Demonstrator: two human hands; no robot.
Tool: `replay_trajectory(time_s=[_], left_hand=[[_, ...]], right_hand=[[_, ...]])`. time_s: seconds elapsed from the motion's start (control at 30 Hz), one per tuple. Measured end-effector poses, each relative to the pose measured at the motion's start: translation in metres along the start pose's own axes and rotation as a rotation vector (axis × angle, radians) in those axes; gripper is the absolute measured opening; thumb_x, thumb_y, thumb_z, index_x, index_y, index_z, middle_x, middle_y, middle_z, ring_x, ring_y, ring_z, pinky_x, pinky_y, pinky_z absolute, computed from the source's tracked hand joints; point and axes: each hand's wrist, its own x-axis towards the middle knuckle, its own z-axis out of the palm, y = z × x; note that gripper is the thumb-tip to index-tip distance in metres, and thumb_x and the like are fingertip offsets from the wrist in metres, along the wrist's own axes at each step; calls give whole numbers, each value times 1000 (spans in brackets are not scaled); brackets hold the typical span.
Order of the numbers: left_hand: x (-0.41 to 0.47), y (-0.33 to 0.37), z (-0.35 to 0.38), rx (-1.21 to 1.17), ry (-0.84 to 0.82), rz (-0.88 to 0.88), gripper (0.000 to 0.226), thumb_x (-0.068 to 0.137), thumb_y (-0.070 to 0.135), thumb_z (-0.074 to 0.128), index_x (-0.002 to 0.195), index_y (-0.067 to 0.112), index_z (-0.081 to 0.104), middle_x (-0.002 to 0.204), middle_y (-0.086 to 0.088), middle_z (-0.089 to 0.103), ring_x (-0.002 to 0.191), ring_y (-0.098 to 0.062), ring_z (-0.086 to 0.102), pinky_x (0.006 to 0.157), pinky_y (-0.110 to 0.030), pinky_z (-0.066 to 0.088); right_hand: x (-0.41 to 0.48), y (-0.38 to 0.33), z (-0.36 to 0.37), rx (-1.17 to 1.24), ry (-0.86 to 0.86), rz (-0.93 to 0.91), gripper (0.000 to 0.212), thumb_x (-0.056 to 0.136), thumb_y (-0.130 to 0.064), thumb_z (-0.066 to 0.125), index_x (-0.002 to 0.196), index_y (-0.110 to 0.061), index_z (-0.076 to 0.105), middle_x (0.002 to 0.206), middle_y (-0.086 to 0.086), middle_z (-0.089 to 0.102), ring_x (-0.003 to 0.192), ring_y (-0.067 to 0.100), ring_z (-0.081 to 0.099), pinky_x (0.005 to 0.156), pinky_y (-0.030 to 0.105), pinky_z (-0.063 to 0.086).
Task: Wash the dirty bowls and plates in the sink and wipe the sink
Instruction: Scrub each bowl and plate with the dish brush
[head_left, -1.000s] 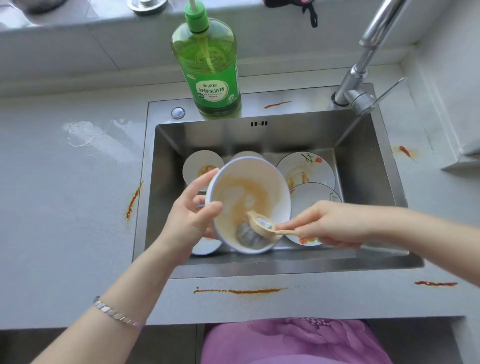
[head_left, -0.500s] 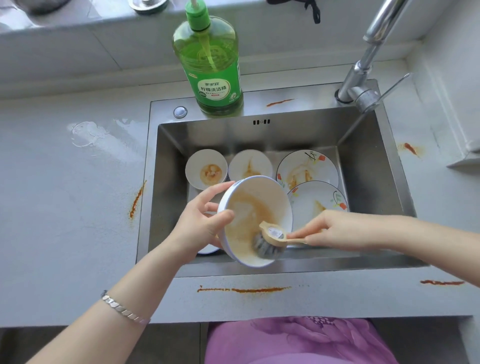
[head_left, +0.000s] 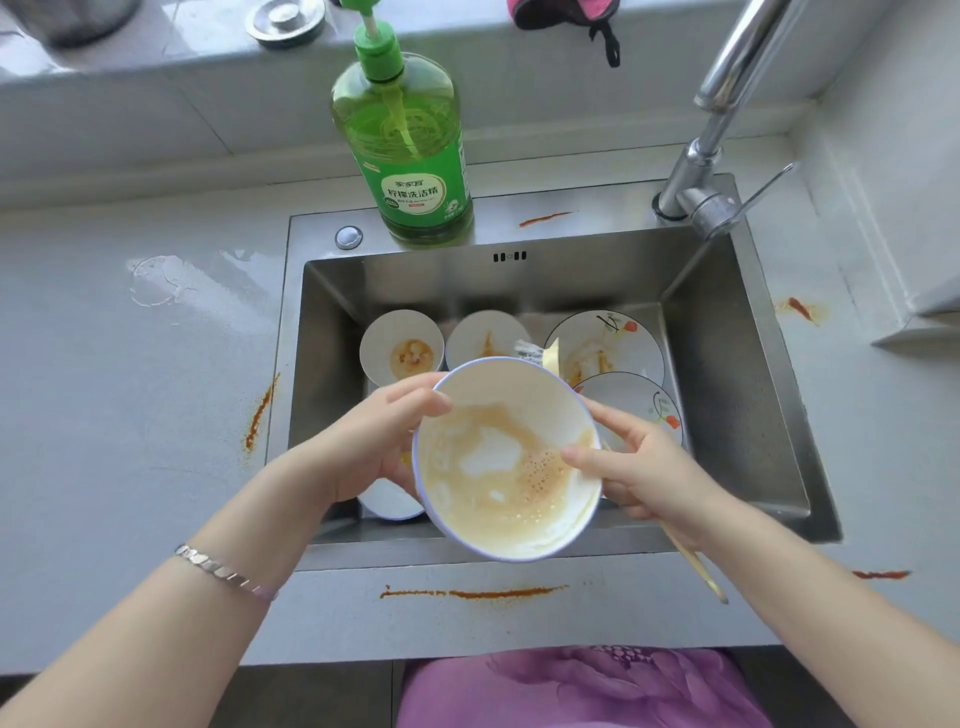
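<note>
Gripping bowl (head_left: 506, 467) w/ both hands. L hand (head_left: 374, 441): thumb over rim, fingers curled underneath. R hand (head_left: 639, 467): thumb inside rim, fingers behind, brush (head_left: 696, 565) handle pinned in same grip. Bowl tilted toward me, held above sink (head_left: 737, 410), orange film inside. Sink floor: 2 small bowls (head_left: 402, 348), 2 plates (head_left: 608, 338), all dirty. Soap bottle (head_left: 410, 156) on back ledge.

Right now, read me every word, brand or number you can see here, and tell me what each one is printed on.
"家家宜": brand line at the top of the white label on the green detergent bottle.
"柠檬洗洁精": the larger line below it on the same label.
Small print under that and at the label's upper left: too small to read.
The bowl, plates and tap: no writing shows.
</note>
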Motion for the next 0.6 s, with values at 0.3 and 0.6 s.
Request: replay_trajectory(time_s=[0.3, 0.6], left_hand=[[3, -15, 38, -193, 318, 217, 71, 64, 37, 68, 129, 34, 40, 112, 1, 63, 100, -17, 63, 61, -20, 53], [-1, -18, 73, -439, 531, 448, 64, 79, 22, 53, 138, 39, 34, 109, 22, 60, 94, 1, 63, 61, -35, 58]], right_hand=[[14, 10, 13, 339, 285, 15, 65, 82, 4, 53, 132, -37, 47, 59, 1, 44, 36, 6, 18, 32, 14, 16], [4, -2, 15, 174, 323, -118, 40, 93, -27, 53, 131, -38, 49, 70, -3, 67, 35, 4, 25, 32, 16, 24]])
